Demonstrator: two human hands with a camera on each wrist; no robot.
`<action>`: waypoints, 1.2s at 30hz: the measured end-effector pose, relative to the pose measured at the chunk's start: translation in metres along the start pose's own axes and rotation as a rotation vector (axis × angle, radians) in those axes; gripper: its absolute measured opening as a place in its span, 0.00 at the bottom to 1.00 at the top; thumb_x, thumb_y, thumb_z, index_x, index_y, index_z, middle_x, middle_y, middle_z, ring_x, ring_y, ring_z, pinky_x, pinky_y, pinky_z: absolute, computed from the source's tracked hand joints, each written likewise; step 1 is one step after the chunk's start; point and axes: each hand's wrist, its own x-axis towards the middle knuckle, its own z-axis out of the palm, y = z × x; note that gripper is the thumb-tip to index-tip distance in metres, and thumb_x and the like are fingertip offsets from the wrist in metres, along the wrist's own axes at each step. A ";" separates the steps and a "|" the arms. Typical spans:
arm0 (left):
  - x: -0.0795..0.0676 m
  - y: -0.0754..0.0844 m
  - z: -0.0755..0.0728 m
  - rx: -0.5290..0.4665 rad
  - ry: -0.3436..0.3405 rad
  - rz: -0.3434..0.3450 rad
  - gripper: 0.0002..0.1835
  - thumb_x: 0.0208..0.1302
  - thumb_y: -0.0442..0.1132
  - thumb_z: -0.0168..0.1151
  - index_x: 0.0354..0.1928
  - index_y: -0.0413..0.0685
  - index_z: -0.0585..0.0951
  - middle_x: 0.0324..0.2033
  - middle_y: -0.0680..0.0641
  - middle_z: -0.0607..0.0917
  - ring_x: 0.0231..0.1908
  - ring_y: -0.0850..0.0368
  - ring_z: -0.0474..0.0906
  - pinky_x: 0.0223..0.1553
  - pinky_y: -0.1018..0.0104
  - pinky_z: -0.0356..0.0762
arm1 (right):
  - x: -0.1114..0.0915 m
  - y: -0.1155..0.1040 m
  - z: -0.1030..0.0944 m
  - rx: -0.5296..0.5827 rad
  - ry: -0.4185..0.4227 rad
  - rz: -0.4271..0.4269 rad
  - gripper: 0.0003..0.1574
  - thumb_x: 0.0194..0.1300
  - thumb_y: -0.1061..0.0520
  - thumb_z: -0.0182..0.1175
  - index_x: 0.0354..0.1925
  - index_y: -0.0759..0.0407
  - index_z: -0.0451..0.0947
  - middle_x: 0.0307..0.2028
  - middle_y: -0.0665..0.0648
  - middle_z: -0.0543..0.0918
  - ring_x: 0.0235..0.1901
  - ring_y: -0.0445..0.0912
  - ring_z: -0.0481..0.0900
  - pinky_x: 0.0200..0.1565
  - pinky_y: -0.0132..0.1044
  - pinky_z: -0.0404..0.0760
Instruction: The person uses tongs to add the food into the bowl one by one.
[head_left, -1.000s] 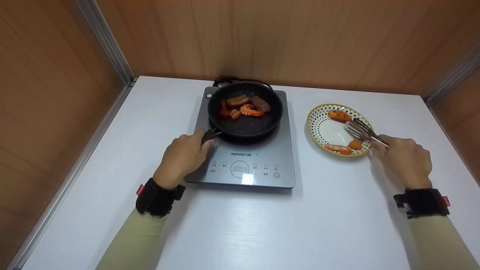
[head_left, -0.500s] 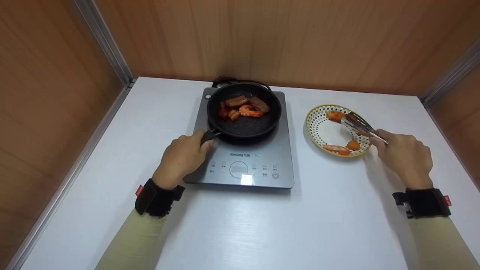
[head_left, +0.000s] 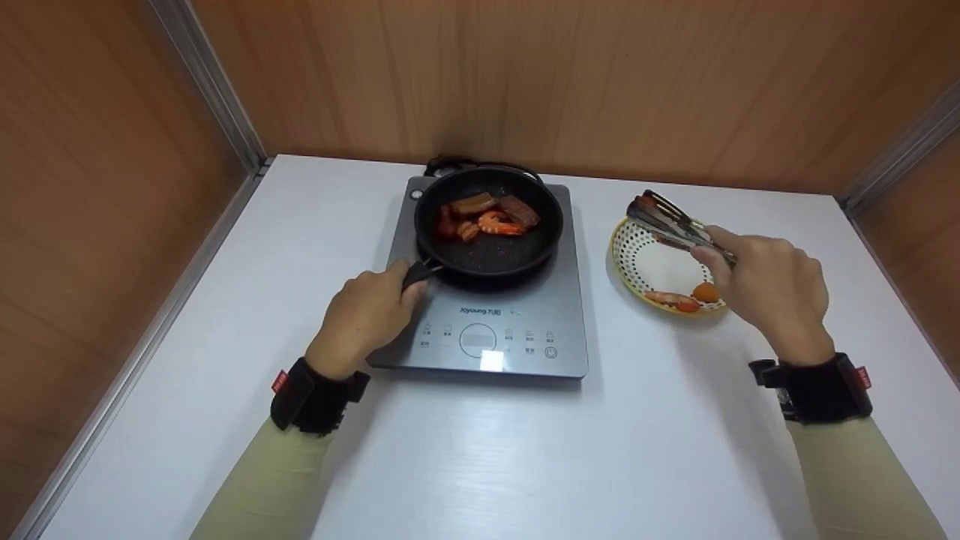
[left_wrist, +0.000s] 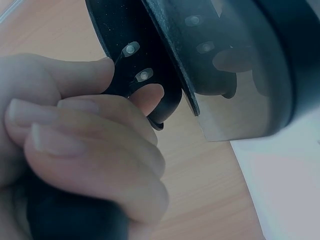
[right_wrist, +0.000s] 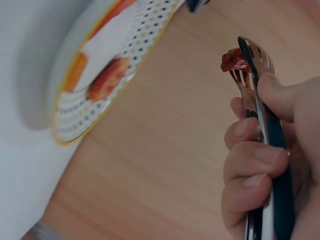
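- Tongs (head_left: pixel 679 225) and the right hand (head_left: pixel 772 289) have moved since half a second ago: the heads, then over the far right half of the plate (head_left: pixel 667 266), now hang over its far left rim, closer to the frying pan (head_left: pixel 491 259).
- Left of the pan and on its near side, the left hand (head_left: pixel 371 311) grasps the pan's black handle (head_left: pixel 417 274), fingers curled round it. That wrist wears a black strap (head_left: pixel 319 397), with a pale green sleeve (head_left: pixel 262 480) below.
- Beneath the pan, showing mostly on its near side, is a grey cooker (head_left: pixel 517 337) with a printed circle and symbols. A black cable (head_left: pixel 525 166) lies behind the pan.
- Inside the pan, left to right, are a dark reddish piece (head_left: pixel 447 223), a small chunk (head_left: pixel 469 229) just nearer than a brown slab (head_left: pixel 472 203), an orange shrimp (head_left: pixel 501 223) and a darker slab (head_left: pixel 519 210).
- Right of the pan, apart from it, sits the plate, yellow-rimmed with a dotted band. Near its edge lie a pale orange piece (head_left: pixel 669 298) and a round orange piece (head_left: pixel 706 292); more food is partly hidden under the tongs.
- Farthest right of the pan, the right hand grips the tongs, thumb against one arm, fingers wrapped round. Their heads pinch a glossy dark red morsel (right_wrist: pixel 234 60), raised above the plate.
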 end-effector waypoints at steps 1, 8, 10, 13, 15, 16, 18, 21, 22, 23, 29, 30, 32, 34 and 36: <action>0.000 0.000 0.000 0.001 0.000 0.000 0.15 0.83 0.49 0.55 0.45 0.42 0.77 0.27 0.41 0.80 0.26 0.47 0.75 0.25 0.57 0.67 | 0.002 -0.006 0.000 -0.002 0.014 -0.020 0.29 0.77 0.42 0.64 0.67 0.55 0.82 0.25 0.63 0.81 0.20 0.53 0.66 0.18 0.44 0.58; 0.000 0.001 -0.001 0.002 -0.001 -0.003 0.15 0.83 0.49 0.55 0.47 0.42 0.77 0.28 0.40 0.82 0.27 0.46 0.77 0.26 0.56 0.69 | 0.016 -0.048 0.003 -0.006 0.126 -0.194 0.20 0.75 0.42 0.67 0.56 0.51 0.88 0.20 0.56 0.76 0.17 0.52 0.66 0.18 0.42 0.57; 0.000 0.002 -0.001 0.002 -0.005 -0.008 0.16 0.83 0.49 0.54 0.47 0.42 0.77 0.29 0.39 0.82 0.28 0.46 0.77 0.26 0.55 0.69 | 0.020 -0.060 0.005 0.002 0.142 -0.231 0.17 0.74 0.41 0.67 0.53 0.48 0.89 0.19 0.56 0.76 0.17 0.53 0.67 0.17 0.44 0.59; 0.000 0.002 -0.001 0.004 -0.010 -0.015 0.16 0.83 0.50 0.54 0.48 0.43 0.77 0.29 0.40 0.82 0.28 0.46 0.77 0.27 0.56 0.69 | 0.024 -0.080 0.012 0.012 0.150 -0.271 0.15 0.74 0.39 0.66 0.49 0.45 0.87 0.18 0.55 0.76 0.17 0.55 0.71 0.17 0.49 0.64; 0.000 0.002 -0.001 0.008 -0.007 -0.015 0.16 0.83 0.50 0.54 0.48 0.43 0.77 0.29 0.40 0.82 0.28 0.46 0.77 0.26 0.56 0.68 | 0.027 -0.094 0.017 -0.004 0.151 -0.300 0.16 0.74 0.37 0.64 0.45 0.46 0.84 0.18 0.55 0.75 0.17 0.57 0.72 0.17 0.53 0.66; 0.000 0.002 -0.001 0.007 -0.006 -0.014 0.16 0.83 0.50 0.54 0.47 0.43 0.77 0.28 0.40 0.82 0.27 0.46 0.76 0.26 0.56 0.68 | 0.028 -0.101 0.020 -0.005 0.146 -0.313 0.17 0.74 0.36 0.64 0.44 0.47 0.84 0.18 0.55 0.75 0.18 0.58 0.73 0.18 0.53 0.67; 0.001 0.002 -0.001 0.007 -0.002 -0.011 0.16 0.83 0.49 0.55 0.46 0.42 0.77 0.28 0.40 0.81 0.27 0.46 0.76 0.26 0.56 0.68 | 0.029 -0.115 0.026 -0.003 0.118 -0.335 0.18 0.74 0.36 0.64 0.46 0.47 0.85 0.20 0.56 0.78 0.19 0.57 0.76 0.19 0.53 0.69; 0.001 0.003 0.000 0.006 0.003 -0.012 0.16 0.83 0.49 0.56 0.46 0.42 0.77 0.27 0.40 0.81 0.26 0.47 0.75 0.25 0.57 0.67 | 0.031 -0.135 0.034 0.010 0.053 -0.344 0.20 0.75 0.36 0.64 0.53 0.45 0.87 0.26 0.58 0.86 0.24 0.57 0.82 0.22 0.53 0.74; 0.001 0.003 0.000 0.005 0.004 -0.012 0.16 0.82 0.49 0.56 0.46 0.42 0.77 0.27 0.40 0.81 0.26 0.47 0.76 0.25 0.57 0.67 | 0.032 -0.141 0.036 0.014 0.029 -0.342 0.21 0.75 0.36 0.63 0.56 0.44 0.87 0.29 0.59 0.87 0.26 0.57 0.83 0.23 0.53 0.75; 0.001 0.003 0.000 0.004 0.004 -0.012 0.15 0.82 0.49 0.56 0.46 0.42 0.77 0.27 0.40 0.81 0.27 0.46 0.76 0.25 0.57 0.67 | 0.033 -0.146 0.039 0.010 0.007 -0.340 0.22 0.76 0.36 0.63 0.59 0.43 0.87 0.30 0.60 0.89 0.27 0.57 0.84 0.24 0.54 0.77; 0.002 0.005 0.000 0.001 0.001 -0.010 0.15 0.82 0.49 0.56 0.47 0.42 0.78 0.30 0.38 0.83 0.28 0.45 0.77 0.27 0.55 0.69 | 0.038 -0.171 0.050 -0.013 -0.050 -0.324 0.25 0.76 0.33 0.61 0.61 0.41 0.86 0.34 0.62 0.89 0.27 0.60 0.85 0.26 0.56 0.79; 0.002 0.005 0.000 0.003 0.001 -0.010 0.15 0.82 0.49 0.56 0.47 0.42 0.78 0.30 0.38 0.83 0.29 0.45 0.77 0.27 0.54 0.70 | 0.038 -0.174 0.051 -0.011 -0.053 -0.319 0.25 0.76 0.33 0.61 0.60 0.41 0.87 0.34 0.62 0.89 0.27 0.60 0.85 0.26 0.57 0.79; 0.001 0.005 0.000 0.004 0.000 -0.011 0.15 0.82 0.49 0.56 0.48 0.42 0.78 0.30 0.38 0.83 0.29 0.45 0.78 0.27 0.54 0.70 | 0.040 -0.180 0.052 -0.011 -0.059 -0.308 0.24 0.76 0.33 0.61 0.59 0.40 0.87 0.34 0.61 0.89 0.27 0.60 0.84 0.26 0.57 0.79; 0.001 0.004 -0.001 0.004 -0.001 -0.017 0.15 0.82 0.49 0.56 0.48 0.42 0.78 0.30 0.38 0.83 0.29 0.45 0.78 0.27 0.54 0.70 | 0.042 -0.184 0.053 -0.012 -0.063 -0.301 0.23 0.75 0.33 0.61 0.58 0.40 0.87 0.34 0.61 0.89 0.27 0.60 0.84 0.26 0.58 0.79; 0.001 0.003 -0.001 0.003 -0.002 -0.021 0.15 0.82 0.49 0.56 0.47 0.42 0.78 0.29 0.39 0.83 0.28 0.45 0.77 0.27 0.54 0.70 | 0.044 -0.188 0.055 -0.011 -0.067 -0.302 0.22 0.76 0.33 0.61 0.57 0.41 0.87 0.34 0.61 0.89 0.28 0.60 0.85 0.27 0.59 0.80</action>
